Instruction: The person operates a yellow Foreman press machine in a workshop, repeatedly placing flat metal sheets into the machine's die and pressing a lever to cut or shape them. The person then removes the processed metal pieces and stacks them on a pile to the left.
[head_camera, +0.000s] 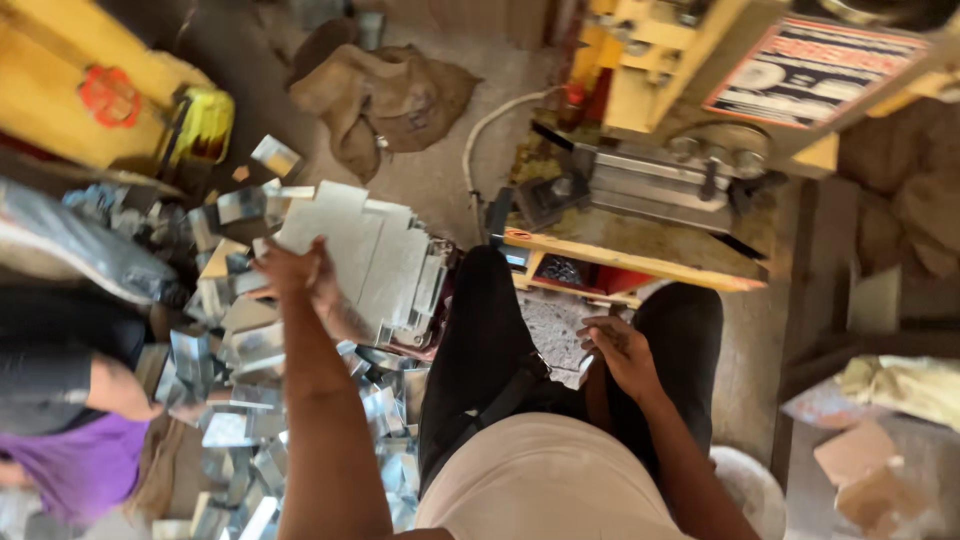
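Note:
My left hand (295, 272) reaches out to the left and rests on a stack of flat, notched sheet-metal blanks (385, 262) beside my left knee; its fingers curl at the stack's near edge, and whether they grip a blank is unclear. My right hand (620, 352) lies between my knees with fingers bent around a small shiny metal piece (583, 366). Black trousers cover both legs. In front of me stands a yellow press machine (640, 170) with a grey metal die block.
A heap of bent shiny metal pieces (245, 400) covers the floor at left. Another person in a purple and black top (60, 420) sits at far left. A burlap sack (385, 95) lies ahead. Cardboard scraps (865, 470) lie at right.

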